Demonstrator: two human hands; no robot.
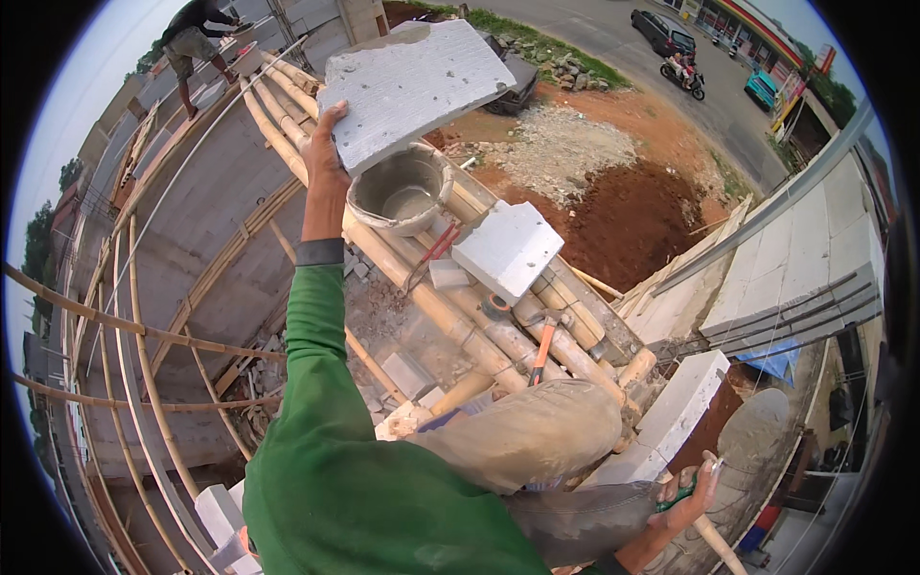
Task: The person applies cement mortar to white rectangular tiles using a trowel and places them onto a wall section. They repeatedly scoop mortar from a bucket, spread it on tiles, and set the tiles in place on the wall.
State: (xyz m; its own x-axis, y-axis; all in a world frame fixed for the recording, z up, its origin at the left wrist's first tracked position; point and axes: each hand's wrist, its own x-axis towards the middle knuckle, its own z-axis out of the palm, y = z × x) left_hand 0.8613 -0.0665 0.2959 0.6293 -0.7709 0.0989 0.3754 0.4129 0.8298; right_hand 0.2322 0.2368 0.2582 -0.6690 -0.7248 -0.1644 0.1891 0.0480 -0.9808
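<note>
My left hand [326, 158] grips the left end of a large white lightweight block [412, 86], raised over a bucket [393, 196] of wet grey mortar on the bamboo poles. At the lower right, my right hand [685, 503] is closed on a green-handled trowel [678, 494], its grey blade [752, 422] beside a long white block [671, 402]. Another white block [508, 244] lies right of the bucket, with red-handled pincers [441, 247] and an orange-handled hammer [542, 347] near it.
Bamboo scaffold poles [278, 134] form the platform over a rubble-strewn drop. At the upper left a co-worker [192, 43] stands on the wall top. Beyond the platform lie a dirt pit [632, 230] and a road with vehicles. A block wall [767, 278] runs along the right.
</note>
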